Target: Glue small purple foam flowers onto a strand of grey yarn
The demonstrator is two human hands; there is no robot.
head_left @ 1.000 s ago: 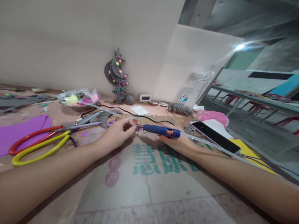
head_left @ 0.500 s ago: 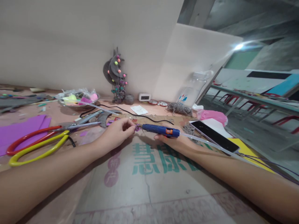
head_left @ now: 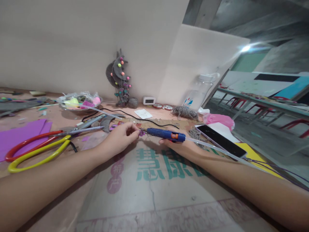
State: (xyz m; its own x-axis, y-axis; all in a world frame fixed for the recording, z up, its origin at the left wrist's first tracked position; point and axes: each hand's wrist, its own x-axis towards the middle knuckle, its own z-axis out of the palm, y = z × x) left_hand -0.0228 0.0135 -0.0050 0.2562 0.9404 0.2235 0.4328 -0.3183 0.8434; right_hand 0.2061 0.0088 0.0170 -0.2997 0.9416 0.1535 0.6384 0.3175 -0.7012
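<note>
My right hand (head_left: 180, 145) grips a blue glue gun (head_left: 162, 134) with an orange trigger; a clear glue stick (head_left: 212, 149) trails out of its back. The gun's nozzle points left at a small purple piece (head_left: 142, 132). My left hand (head_left: 119, 138) pinches that purple piece between closed fingertips. Both hands rest over a sheet of cardboard with green print (head_left: 154, 180).
Large scissors with red and yellow handles (head_left: 36, 149) lie at the left beside purple foam sheets (head_left: 16, 135). A bowl of coloured bits (head_left: 80, 102), a grey felt ornament (head_left: 120, 79), a small clock (head_left: 149, 101), a black cable (head_left: 135, 117) and a phone (head_left: 220, 140) sit around.
</note>
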